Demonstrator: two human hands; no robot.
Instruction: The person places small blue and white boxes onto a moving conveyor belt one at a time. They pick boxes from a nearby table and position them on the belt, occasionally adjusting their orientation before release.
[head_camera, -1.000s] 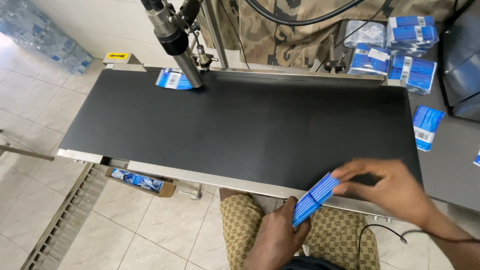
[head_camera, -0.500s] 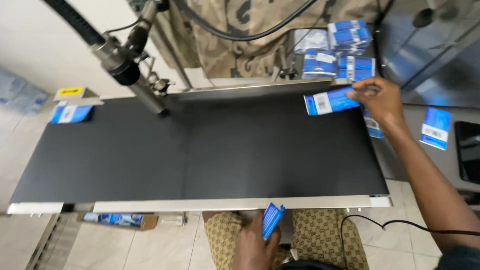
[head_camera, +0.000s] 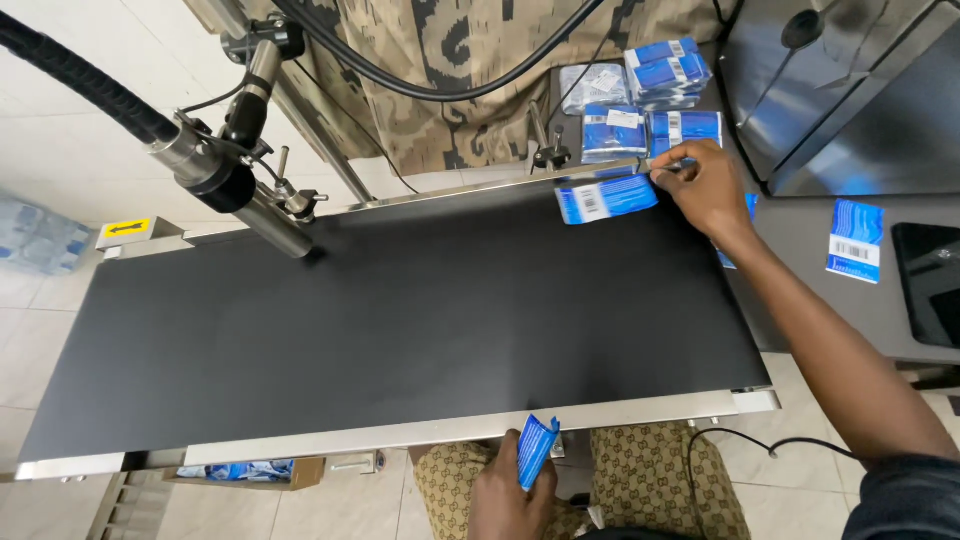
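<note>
My right hand (head_camera: 705, 185) pinches one blue packet (head_camera: 606, 197) by its end, flat on the far edge of the black belt (head_camera: 420, 320). My left hand (head_camera: 510, 495) grips several packets (head_camera: 535, 450). They look light, thin and bendable; I judge the edges best for holding.

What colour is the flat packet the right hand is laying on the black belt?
Blue with a white label patch; the packet under the right hand shows in the head view.

Packet (head_camera: 606, 198) on belt's (head_camera: 400, 320) far right edge, packet stacks (head_camera: 650, 95) behind, printer nozzle (head_camera: 270, 220) far left.
</note>
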